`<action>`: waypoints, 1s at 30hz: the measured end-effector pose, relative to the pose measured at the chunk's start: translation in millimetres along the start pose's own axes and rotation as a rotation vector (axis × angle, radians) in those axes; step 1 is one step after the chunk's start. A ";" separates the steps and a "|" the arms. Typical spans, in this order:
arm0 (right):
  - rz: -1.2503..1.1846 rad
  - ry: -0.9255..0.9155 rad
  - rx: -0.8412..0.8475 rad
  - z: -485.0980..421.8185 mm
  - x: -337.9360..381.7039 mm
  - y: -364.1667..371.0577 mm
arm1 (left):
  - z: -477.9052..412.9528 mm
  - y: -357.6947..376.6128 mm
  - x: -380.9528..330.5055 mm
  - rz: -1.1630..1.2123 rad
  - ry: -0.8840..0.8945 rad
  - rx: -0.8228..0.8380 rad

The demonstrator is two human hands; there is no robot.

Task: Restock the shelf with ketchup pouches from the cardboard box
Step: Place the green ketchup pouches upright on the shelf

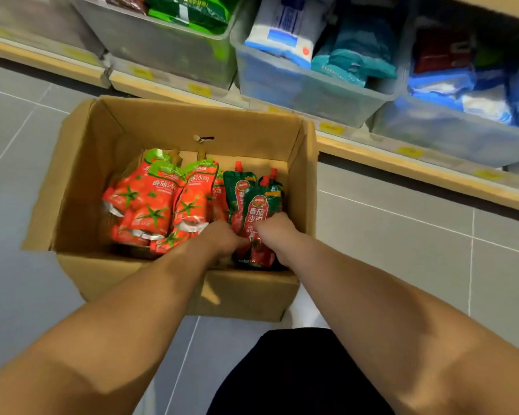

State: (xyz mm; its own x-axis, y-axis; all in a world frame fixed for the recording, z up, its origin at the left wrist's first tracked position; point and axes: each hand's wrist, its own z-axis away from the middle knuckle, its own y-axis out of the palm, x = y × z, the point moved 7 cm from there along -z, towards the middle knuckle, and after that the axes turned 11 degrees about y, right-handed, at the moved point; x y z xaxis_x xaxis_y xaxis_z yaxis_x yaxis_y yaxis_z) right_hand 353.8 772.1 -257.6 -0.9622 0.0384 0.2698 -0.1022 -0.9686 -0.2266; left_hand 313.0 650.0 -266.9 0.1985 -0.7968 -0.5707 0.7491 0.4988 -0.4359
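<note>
L hand (pixel 219 238) & R hand (pixel 274 232) both grip green pouch (pixel 259 211) in cardboard box (pixel 81 151), fingers curled at its edges. Label reads "番茄沙司", plus partial "KETCH". To its left, red tomato-print pouches (pixel 150 202) w/ same characters.

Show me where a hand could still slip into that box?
Inside the cardboard box, bare room shows between its left wall and the orange-red pouches, and along the far wall. Near right is crowded: left hand and right hand grip the dark green pouches.

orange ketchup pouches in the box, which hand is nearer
Left. The left hand is right beside the orange pouches, at their near right edge; the right hand is farther right, holding the dark green pouch.
</note>
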 end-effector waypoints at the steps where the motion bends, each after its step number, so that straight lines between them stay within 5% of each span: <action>1: -0.026 0.019 0.007 -4.2 -3.3 1.0 | -2.1 3.4 2.7 0.063 -0.020 0.008; 16: -0.252 0.123 0.089 -10.6 -5.9 4.8 | 2.2 1.2 6.2 0.350 -0.034 -0.013; 30: -0.263 -0.315 0.110 120.4 44.8 -92.9 | 72.6 -40.7 -110.3 0.529 0.213 -0.002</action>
State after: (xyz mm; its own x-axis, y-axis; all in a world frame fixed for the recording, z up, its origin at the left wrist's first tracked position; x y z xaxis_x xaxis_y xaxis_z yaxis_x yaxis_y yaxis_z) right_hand 350.5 834.2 -111.8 -0.7807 0.2274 0.5820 -0.2902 -0.9568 -0.0154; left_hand 306.5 692.8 -135.7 0.4146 -0.3517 -0.8393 0.5809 0.8122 -0.0534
